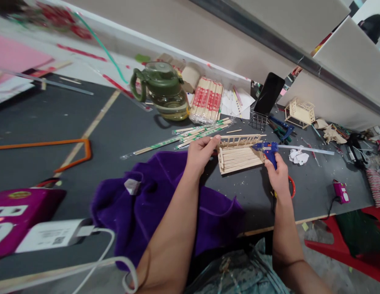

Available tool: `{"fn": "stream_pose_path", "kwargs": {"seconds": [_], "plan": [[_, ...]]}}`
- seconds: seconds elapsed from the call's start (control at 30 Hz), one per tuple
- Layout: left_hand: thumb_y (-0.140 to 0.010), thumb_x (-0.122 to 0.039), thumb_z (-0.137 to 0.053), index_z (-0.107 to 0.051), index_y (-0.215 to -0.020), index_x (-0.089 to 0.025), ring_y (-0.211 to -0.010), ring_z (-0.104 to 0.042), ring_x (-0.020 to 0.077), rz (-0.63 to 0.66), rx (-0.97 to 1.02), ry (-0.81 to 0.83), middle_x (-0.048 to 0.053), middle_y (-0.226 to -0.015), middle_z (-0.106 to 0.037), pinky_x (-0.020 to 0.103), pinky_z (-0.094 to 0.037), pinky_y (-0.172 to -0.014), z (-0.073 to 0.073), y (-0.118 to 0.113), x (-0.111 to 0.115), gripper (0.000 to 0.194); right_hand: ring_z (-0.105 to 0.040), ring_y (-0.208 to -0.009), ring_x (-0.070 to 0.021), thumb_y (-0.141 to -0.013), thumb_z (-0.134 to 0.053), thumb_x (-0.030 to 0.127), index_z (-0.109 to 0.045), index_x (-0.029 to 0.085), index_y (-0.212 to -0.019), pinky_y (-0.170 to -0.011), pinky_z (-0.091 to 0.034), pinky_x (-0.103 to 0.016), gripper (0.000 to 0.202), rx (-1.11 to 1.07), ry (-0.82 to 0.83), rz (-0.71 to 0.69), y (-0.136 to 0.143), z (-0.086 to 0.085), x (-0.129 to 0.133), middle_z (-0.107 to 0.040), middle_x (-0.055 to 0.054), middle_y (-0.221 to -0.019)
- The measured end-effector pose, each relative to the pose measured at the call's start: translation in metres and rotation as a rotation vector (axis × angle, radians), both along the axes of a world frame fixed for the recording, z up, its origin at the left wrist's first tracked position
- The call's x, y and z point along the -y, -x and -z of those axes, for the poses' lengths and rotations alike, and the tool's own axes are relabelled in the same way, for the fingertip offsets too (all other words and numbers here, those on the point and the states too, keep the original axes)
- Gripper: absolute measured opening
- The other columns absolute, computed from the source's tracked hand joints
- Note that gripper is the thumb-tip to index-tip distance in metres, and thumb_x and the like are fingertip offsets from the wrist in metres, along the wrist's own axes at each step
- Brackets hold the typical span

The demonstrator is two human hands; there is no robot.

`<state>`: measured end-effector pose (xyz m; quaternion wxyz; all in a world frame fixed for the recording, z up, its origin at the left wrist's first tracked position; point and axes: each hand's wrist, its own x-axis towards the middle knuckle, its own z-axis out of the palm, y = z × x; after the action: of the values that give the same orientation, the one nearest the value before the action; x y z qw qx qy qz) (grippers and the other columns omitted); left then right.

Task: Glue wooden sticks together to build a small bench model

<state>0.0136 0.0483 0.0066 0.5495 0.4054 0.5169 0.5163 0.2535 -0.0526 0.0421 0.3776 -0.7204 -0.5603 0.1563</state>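
My left hand (202, 154) grips the left end of a small wooden stick model (243, 158), its thumb on the upper corner. The model has a slatted base and a low railing along the far side. In my right hand (278, 174) is a blue hot glue gun (269, 152), fingers wrapped round its handle. A long clear glue stick (309, 150) juts out of the gun's back. The nozzle points left at the model's right end, near the railing; whether it touches cannot be made out. A purple cloth (147, 204) lies under my left forearm.
Behind the model are wrapped chopsticks (190, 136), a bundle of red-banded chopsticks (207, 98), a green-lidded teapot (165, 90) and a phone (270, 94) on a wire stand. Farther right sits another stick model (300, 113). A magenta power strip (21, 216) is at left.
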Motion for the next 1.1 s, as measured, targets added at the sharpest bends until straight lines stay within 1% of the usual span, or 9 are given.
{"fn": "stream_pose_path", "kwargs": {"seconds": [0.07,0.2,0.3,0.4,0.53,0.63,0.77,0.9,1.1], "plan": [[-0.065,-0.061,-0.077,-0.062,-0.054,-0.019,-0.056,-0.056,0.0139,-0.001,0.013,0.005,0.002,-0.057,-0.059,0.024,-0.05,-0.053,0.0,0.0,0.0,0.046,-0.069,-0.108,-0.0327,-0.094,-0.057,0.052,-0.066,0.015,-0.128,-0.098,-0.053,-0.051,0.051,-0.002,0.001,0.007,0.0,0.0,0.0,-0.075,-0.017,-0.117],[-0.065,-0.064,-0.077,-0.063,-0.055,-0.019,-0.056,-0.056,0.0137,-0.004,0.018,0.0,0.002,-0.058,-0.059,0.023,-0.05,-0.053,0.001,0.0,0.0,0.048,-0.071,-0.101,-0.0309,-0.095,-0.058,0.052,-0.066,0.02,-0.127,-0.092,-0.056,-0.049,0.046,-0.038,-0.002,-0.025,-0.002,0.002,0.002,-0.077,-0.013,-0.107],[-0.065,-0.063,-0.078,-0.061,-0.052,-0.019,-0.055,-0.055,0.0135,-0.008,0.009,-0.009,0.002,-0.055,-0.058,0.023,-0.049,-0.052,0.002,0.0,0.0,0.049,-0.071,-0.097,-0.0308,-0.095,-0.058,0.052,-0.067,0.022,-0.126,-0.088,-0.058,-0.05,0.043,-0.05,-0.018,-0.037,-0.002,0.002,0.003,-0.077,-0.011,-0.105],[-0.066,-0.063,-0.078,-0.063,-0.055,-0.018,-0.055,-0.056,0.0136,-0.006,0.013,-0.007,0.002,-0.056,-0.06,0.023,-0.049,-0.052,0.001,0.0,0.0,0.048,-0.072,-0.097,-0.0313,-0.095,-0.058,0.052,-0.066,0.022,-0.127,-0.087,-0.058,-0.049,0.044,-0.048,-0.004,-0.036,0.002,0.0,0.004,-0.077,-0.011,-0.104],[-0.065,-0.062,-0.078,-0.066,-0.058,-0.018,-0.056,-0.056,0.0135,-0.001,0.017,0.003,0.002,-0.058,-0.062,0.023,-0.05,-0.053,-0.001,0.0,0.001,0.047,-0.072,-0.098,-0.0299,-0.096,-0.056,0.051,-0.065,0.021,-0.128,-0.091,-0.056,-0.047,0.044,-0.05,0.034,-0.075,0.012,-0.004,0.003,-0.078,-0.01,-0.102],[-0.065,-0.061,-0.077,-0.064,-0.056,-0.018,-0.057,-0.056,0.0134,0.001,0.018,0.007,0.002,-0.057,-0.06,0.023,-0.051,-0.053,-0.001,0.0,0.001,0.046,-0.072,-0.1,-0.0296,-0.097,-0.055,0.049,-0.065,0.02,-0.126,-0.094,-0.055,-0.046,0.042,-0.043,0.045,-0.109,0.018,-0.005,0.002,-0.078,-0.011,-0.105],[-0.066,-0.06,-0.076,-0.066,-0.059,-0.018,-0.058,-0.057,0.0144,0.007,0.013,0.008,0.002,-0.059,-0.062,0.024,-0.052,-0.055,-0.001,0.0,0.001,0.043,-0.072,-0.098,-0.0293,-0.098,-0.054,0.049,-0.065,0.021,-0.126,-0.092,-0.055,-0.045,0.041,-0.034,0.055,-0.13,0.022,-0.004,0.001,-0.078,-0.012,-0.109],[-0.065,-0.061,-0.076,-0.068,-0.06,-0.018,-0.058,-0.058,0.0147,0.006,0.02,0.016,0.003,-0.062,-0.064,0.025,-0.052,-0.055,0.0,0.0,0.0,0.044,-0.071,-0.099,-0.0294,-0.098,-0.054,0.05,-0.066,0.021,-0.127,-0.094,-0.055,-0.046,0.043,-0.017,0.039,-0.109,0.021,-0.002,0.002,-0.077,-0.011,-0.108],[-0.066,-0.064,-0.079,-0.062,-0.055,-0.019,-0.058,-0.057,0.0143,0.015,0.025,-0.003,0.002,-0.058,-0.059,0.024,-0.051,-0.054,0.0,0.001,0.001,0.049,-0.069,-0.112,-0.0309,-0.097,-0.054,0.05,-0.062,0.017,-0.134,-0.1,-0.052,-0.047,0.05,0.01,0.01,-0.072,0.014,0.001,0.003,-0.075,-0.015,-0.119]]}}
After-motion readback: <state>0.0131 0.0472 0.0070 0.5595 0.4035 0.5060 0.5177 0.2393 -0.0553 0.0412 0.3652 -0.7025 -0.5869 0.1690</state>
